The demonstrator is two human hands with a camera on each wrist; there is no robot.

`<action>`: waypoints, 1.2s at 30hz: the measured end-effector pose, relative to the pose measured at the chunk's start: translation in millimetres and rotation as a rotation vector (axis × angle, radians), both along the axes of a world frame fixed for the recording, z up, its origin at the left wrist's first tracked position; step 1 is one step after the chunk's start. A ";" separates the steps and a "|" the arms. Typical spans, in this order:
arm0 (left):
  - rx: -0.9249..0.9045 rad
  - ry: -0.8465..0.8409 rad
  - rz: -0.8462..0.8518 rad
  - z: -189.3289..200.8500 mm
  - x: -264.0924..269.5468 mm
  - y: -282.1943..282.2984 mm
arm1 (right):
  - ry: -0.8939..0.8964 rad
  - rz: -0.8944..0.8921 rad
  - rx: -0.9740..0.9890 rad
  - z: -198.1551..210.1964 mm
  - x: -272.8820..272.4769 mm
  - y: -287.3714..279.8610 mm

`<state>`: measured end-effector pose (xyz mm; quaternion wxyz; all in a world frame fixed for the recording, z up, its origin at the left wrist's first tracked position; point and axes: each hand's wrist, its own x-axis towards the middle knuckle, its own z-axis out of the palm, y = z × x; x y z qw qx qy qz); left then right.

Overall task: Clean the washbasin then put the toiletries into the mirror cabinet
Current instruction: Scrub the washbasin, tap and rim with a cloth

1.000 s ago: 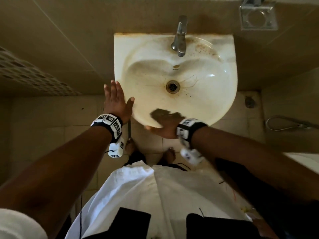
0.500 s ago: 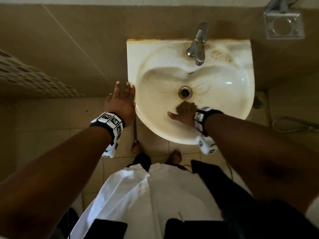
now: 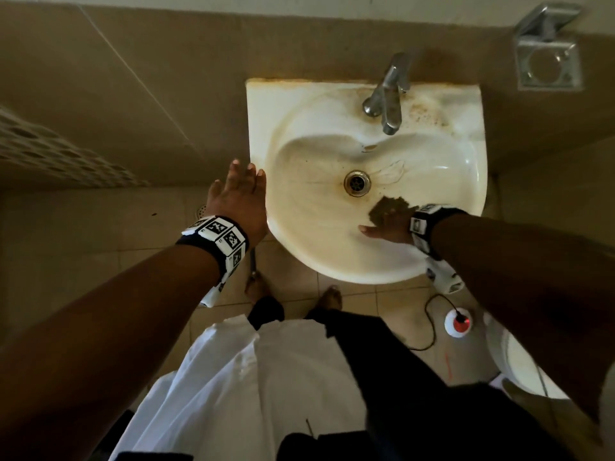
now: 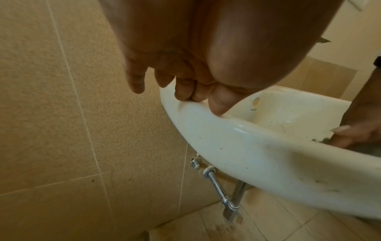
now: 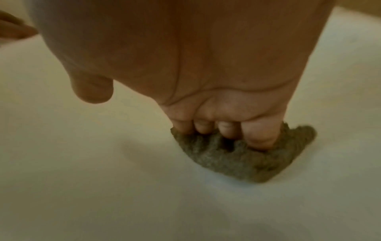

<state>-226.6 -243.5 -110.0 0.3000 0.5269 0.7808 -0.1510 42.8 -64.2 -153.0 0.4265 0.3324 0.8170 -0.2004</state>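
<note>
So the scrubbing's moved on a bit. A second ago the right hand (image 3: 389,224) had the scouring pad (image 3: 387,207) down at the front lip of the washbasin (image 3: 442,181), half a second ago it was partway up the bowl, and now it's just beside the drain (image 3: 357,183), on the right-front slope. Looks like a front-to-centre stroke, working the grime toward the hole.

In the right wrist view the fingers (image 5: 259,137) are straight-ish and pressed down into the pad (image 5: 243,156), flattening it against the porcelain, thumb sticking out to the side and not touching it. So it's pushing the pad rather than gripping it.

The left hand (image 3: 238,197) has shifted too: it was flat beside the basin's left edge, now it rests on the rim itself. The left wrist view shows the fingertips (image 4: 185,91) and thumb touching the top of the rim (image 4: 206,114), fingers together and fairly relaxed, just bracing.

What it means: still well inside the cleaning half, I'd say. There's brown staining around the tap (image 3: 387,98) and along the back ledge that the pad hasn't got to. No toiletries or mirror cabinet anywhere in view, so that part hasn't started.
</note>
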 end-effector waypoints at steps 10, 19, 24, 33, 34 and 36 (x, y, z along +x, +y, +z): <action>-0.076 0.048 -0.102 6.1 -22.3 14.9 | 0.353 -0.472 -0.283 -30.6 -158.4 -70.7; -0.104 0.115 -0.038 3.7 -4.1 19.8 | -0.075 0.176 0.083 -36.2 24.9 37.1; -0.105 0.127 -0.002 4.0 -1.0 21.4 | 0.181 0.036 -0.154 -18.5 -34.7 -20.5; -0.144 0.118 0.044 6.4 5.2 22.3 | 0.408 -0.285 -0.140 -32.5 -142.1 -32.1; -0.149 0.115 0.051 8.4 7.4 23.4 | 0.435 -0.204 0.003 -42.6 -121.8 -16.1; -0.143 0.116 0.065 10.3 9.4 23.3 | 0.339 -0.071 0.161 -66.2 -80.0 9.0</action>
